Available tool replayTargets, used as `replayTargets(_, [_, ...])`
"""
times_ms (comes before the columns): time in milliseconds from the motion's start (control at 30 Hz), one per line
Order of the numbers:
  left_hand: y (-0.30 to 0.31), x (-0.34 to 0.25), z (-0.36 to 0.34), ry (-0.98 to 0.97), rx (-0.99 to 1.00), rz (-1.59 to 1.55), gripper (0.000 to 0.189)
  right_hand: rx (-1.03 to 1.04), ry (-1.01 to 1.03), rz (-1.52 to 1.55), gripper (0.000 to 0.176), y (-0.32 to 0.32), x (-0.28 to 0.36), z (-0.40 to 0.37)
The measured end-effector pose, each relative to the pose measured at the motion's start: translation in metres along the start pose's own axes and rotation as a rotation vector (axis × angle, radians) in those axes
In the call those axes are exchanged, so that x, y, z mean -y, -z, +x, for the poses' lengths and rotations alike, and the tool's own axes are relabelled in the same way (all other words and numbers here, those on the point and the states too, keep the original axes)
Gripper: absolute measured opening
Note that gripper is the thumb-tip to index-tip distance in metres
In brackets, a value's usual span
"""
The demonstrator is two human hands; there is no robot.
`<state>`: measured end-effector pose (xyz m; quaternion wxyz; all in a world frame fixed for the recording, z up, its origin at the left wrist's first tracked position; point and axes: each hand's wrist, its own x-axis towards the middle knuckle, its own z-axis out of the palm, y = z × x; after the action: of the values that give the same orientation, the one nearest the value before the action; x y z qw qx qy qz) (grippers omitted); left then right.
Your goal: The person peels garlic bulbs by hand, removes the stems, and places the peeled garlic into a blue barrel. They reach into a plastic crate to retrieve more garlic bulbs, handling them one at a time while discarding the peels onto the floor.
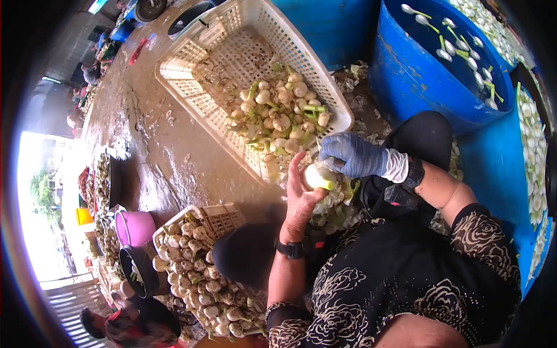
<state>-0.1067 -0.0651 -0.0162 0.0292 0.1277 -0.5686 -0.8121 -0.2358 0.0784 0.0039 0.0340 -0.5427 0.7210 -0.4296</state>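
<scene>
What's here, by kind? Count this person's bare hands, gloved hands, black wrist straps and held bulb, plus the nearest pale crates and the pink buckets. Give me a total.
Bare left hand: 1
Gloved right hand: 1
Black wrist straps: 2
Held bulb: 1
Nearest pale crates: 2
Pink bucket: 1
Total: 8

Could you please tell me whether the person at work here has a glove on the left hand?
No, the left hand shows bare skin, while the right hand is gloved.
</scene>
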Motion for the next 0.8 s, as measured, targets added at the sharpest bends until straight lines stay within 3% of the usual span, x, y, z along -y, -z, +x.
replayTargets(100, [-0.002,-0.009,0.001,0.038,0.043,0.036,0.094,0.087,-0.097,0.063,0.009,0.0,-0.008,0.006])
replayTargets(267, [-0.008,-0.017,0.0,-0.137,0.124,0.04,0.092,0.125,-0.22,0.135,0.017,-0.032,-0.038,0.016])
replayTargets(300, [-0.009,-0.023,-0.001,-0.101,0.083,0.067,0.082,0.234,-0.262,0.164,0.021,-0.037,-0.041,0.018])
replayTargets(333, [-0.007,-0.022,0.0,-0.101,0.083,0.067,0.082,0.235,-0.261,0.165,0.021,-0.039,-0.043,0.017])
replayTargets(400, [0.003,-0.01,0.005,0.085,0.058,-0.13,0.067,0.223,-0.459,0.2,0.023,-0.041,-0.041,0.017])
replayTargets(433, [0.007,0.001,0.008,0.1,-0.054,-0.102,0.056,0.06,-0.31,0.207,0.026,-0.042,-0.052,0.014])
replayTargets(467, [0.008,-0.001,0.008,0.098,-0.056,-0.104,0.056,-0.022,-0.267,0.265,0.03,-0.036,-0.053,0.012])
replayTargets(533, [0.008,-0.006,0.009,0.142,-0.078,0.094,0.05,-0.061,-0.183,0.329,0.033,-0.007,-0.024,0.017])
replayTargets(633, [0.011,0.004,0.012,0.139,-0.023,0.116,0.051,0.103,-0.133,0.332,0.03,-0.001,-0.004,0.005])
replayTargets(667, [0.01,0.006,0.013,0.113,0.02,0.122,0.053,0.102,-0.134,0.331,0.03,-0.003,-0.003,0.0])
replayTargets(700, [0.007,0.009,0.011,0.075,0.011,0.177,0.041,0.101,-0.195,0.241,0.027,-0.008,-0.004,-0.005])
replayTargets(733, [0.007,0.009,0.011,0.073,0.01,0.176,0.041,0.1,-0.254,0.151,0.024,-0.012,-0.007,-0.01])
replayTargets(800, [0.006,0.007,0.012,0.125,0.039,0.367,0.033,-0.005,-0.188,0.136,0.017,-0.014,-0.013,-0.012])
